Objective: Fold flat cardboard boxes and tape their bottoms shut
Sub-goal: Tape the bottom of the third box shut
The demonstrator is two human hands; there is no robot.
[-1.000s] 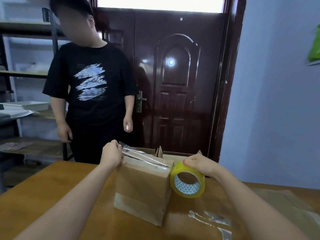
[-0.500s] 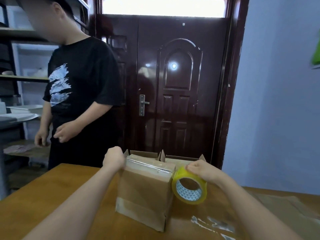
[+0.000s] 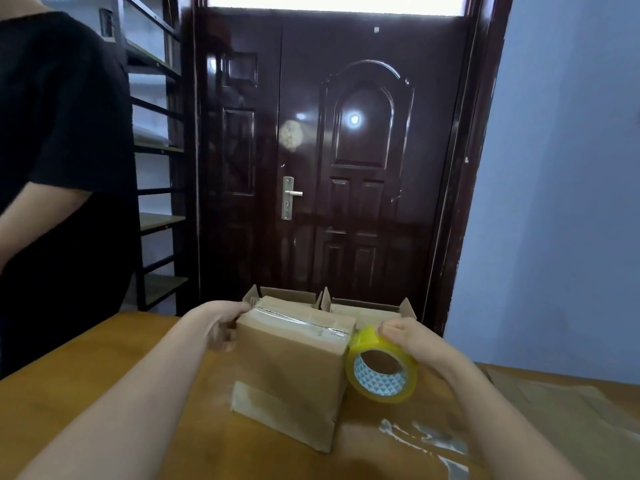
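Note:
A brown cardboard box [image 3: 291, 368] stands on the wooden table [image 3: 86, 372], its flaps closed on top with a clear strip of tape [image 3: 298, 320] running across them. My left hand [image 3: 223, 327] presses against the box's upper left edge, on the tape's end. My right hand [image 3: 407, 336] grips a yellow tape roll [image 3: 382, 370] held at the box's upper right corner, the tape still joined to the roll.
Two open-topped cardboard boxes [image 3: 367, 306] stand just behind the taped one. A person in a black shirt [image 3: 59, 168] stands at the left by the table's edge. Tape scraps [image 3: 426, 441] and flat cardboard [image 3: 568, 410] lie at the right. A dark door and shelves are behind.
The tape strip has gone from lifted above the box to flat on its top. My left hand slid down onto the box's left edge. The person moved closer on the left.

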